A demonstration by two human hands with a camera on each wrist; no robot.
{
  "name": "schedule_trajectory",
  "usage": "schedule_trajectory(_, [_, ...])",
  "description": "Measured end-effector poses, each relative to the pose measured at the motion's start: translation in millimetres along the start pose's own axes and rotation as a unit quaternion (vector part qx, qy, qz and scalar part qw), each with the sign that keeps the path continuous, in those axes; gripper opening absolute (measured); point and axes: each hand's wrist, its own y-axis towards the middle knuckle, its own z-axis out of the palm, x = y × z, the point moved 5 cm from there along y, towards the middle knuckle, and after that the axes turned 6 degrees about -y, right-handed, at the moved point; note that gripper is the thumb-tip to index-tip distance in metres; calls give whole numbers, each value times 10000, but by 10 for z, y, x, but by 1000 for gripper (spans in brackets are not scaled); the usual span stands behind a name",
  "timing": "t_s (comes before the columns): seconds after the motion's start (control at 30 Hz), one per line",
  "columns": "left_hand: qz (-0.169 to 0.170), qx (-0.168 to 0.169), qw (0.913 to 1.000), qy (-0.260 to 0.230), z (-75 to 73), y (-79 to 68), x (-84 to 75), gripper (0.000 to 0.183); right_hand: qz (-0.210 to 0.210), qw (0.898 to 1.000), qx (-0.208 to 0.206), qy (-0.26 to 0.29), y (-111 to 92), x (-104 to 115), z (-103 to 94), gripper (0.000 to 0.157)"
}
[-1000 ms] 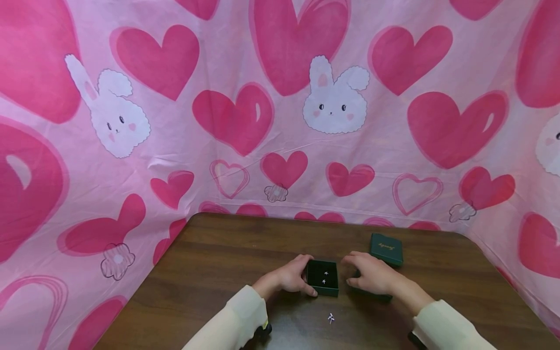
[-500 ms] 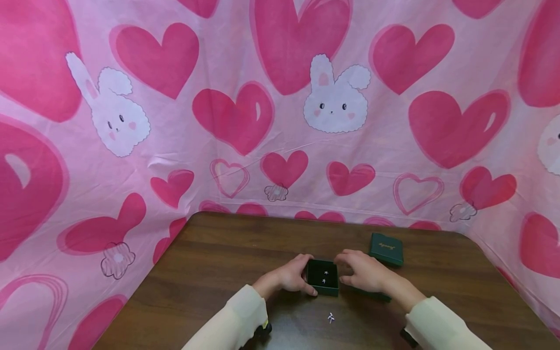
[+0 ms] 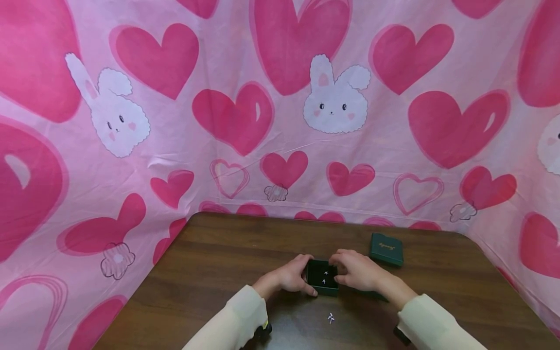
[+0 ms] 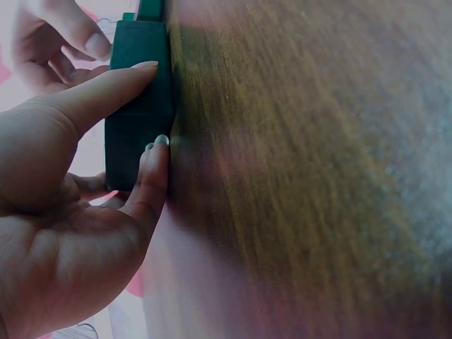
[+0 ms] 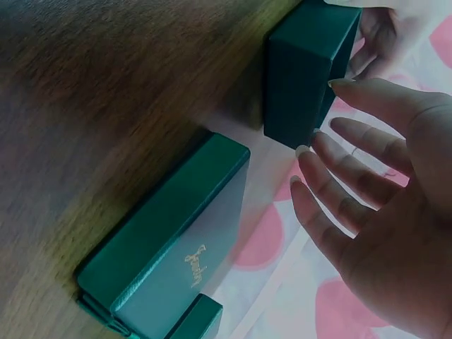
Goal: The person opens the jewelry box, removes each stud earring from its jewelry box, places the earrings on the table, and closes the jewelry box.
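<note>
My left hand (image 3: pixel 288 274) holds an open green jewelry box (image 3: pixel 327 292) by its left side, with the thumb (image 4: pixel 116 92) along the front wall and other fingers curled round the side. Two tiny silver star earrings (image 3: pixel 325 273) show against the box's dark lining. Over the right rim hovers my right hand (image 3: pixel 360 270); the right wrist view shows its fingers (image 5: pixel 339 191) spread and loosely bent, fingertips right at the rim, nothing between them. A small silver cluster, perhaps more earrings (image 3: pixel 331 318), lies on the table in front of the box.
Beneath the right forearm is a second green box (image 3: pixel 374 295), with gold lettering in the right wrist view. Farther back on the right sits another green piece with gold lettering (image 3: pixel 387 249). A pink heart-print cloth (image 3: pixel 284 121) hangs around the brown table (image 3: pixel 227 248).
My right hand has moved left, from beside the box to over its right rim. The left hand and the box stay put.
</note>
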Motion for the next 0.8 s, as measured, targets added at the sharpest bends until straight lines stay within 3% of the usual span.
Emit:
schedule_trajectory(0.17, [96,94,9999,97,-2,26,33,68,114,9999,62,-16,39,9,32,31])
schedule_trajectory(0.3, [-42,51,10000,6,-5,-17,-13,68,184,9997,116,-78,71,18,53,30])
schedule_trajectory(0.8, [-24,-52,9999,92,7,5,2,73,7,9985,-24,-553,167,91,141,19])
